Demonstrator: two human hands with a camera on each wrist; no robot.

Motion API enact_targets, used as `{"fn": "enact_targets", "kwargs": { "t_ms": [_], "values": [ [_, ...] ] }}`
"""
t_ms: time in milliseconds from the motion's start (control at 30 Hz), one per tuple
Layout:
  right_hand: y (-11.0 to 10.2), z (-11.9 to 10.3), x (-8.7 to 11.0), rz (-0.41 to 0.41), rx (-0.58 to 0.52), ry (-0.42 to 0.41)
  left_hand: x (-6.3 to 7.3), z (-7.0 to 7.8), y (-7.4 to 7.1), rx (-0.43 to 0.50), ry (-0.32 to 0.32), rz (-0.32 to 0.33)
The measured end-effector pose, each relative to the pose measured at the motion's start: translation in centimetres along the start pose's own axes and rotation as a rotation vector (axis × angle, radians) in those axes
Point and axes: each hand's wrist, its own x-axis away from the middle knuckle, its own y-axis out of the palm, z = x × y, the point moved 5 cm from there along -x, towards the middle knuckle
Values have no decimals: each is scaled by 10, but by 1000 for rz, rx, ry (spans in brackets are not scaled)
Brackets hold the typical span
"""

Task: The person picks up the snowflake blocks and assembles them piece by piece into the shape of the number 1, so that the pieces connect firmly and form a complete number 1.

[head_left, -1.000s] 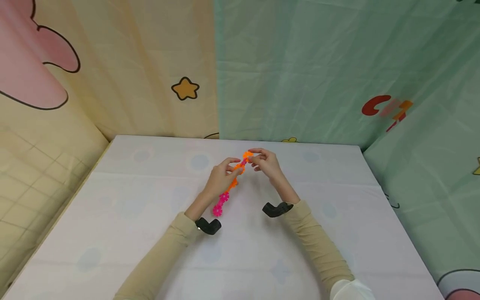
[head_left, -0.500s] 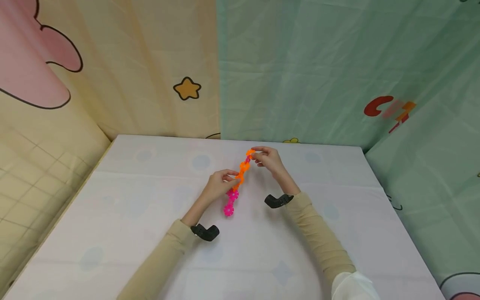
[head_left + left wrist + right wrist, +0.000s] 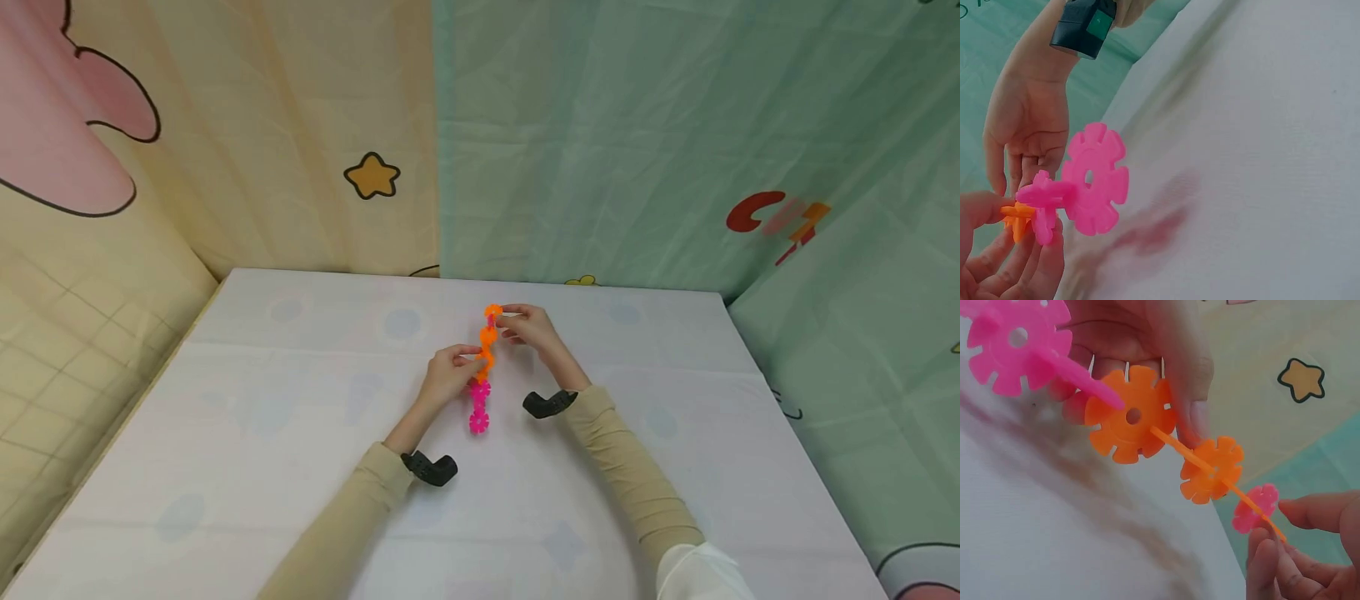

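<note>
A chain of slotted plastic snowflake discs, pink at the near end and mostly orange farther along, is held in the air between both hands. In the head view my left hand (image 3: 445, 375) pinches an orange disc near the chain's middle. My right hand (image 3: 531, 327) holds the far end, where the right wrist view has its fingers (image 3: 1316, 512) at an edge-on orange disc beside a pink disc (image 3: 1250, 515). Between the hands another orange disc (image 3: 1225, 465) shows. Past my left hand, a pink disc (image 3: 1110, 169) hangs free at the near end.
Beneath the hands spreads a table with a white, faintly patterned cloth (image 3: 562, 483). The chain's blurred shadow falls on it. A yellow curtain (image 3: 300, 125) and a green curtain (image 3: 637, 142) stand behind the table. Each wrist carries a black camera mount (image 3: 431, 469).
The chain has swung from slanting to nearly upright in the head view, its pink end moving right. My left hand has slid down the chain toward the pink discs; the right has dipped slightly.
</note>
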Motion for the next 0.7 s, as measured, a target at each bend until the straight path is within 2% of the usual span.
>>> {"fn": "enact_targets", "kwargs": {
  "t_ms": [167,300,400,567,700],
  "values": [
    [12,9,1,-64,73,32,-1,-8,1,27,-16,30],
    [17,13,4,-67,57,13,-1,-9,3,-14,7,21],
    [18,15,6,-50,26,0,2,-7,4,-89,37,20],
    [20,16,8,-39,-5,-16,9,0,2,-282,114,45],
    [22,17,10,-39,-4,-14,14,3,2,-379,137,65]
  ]
}}
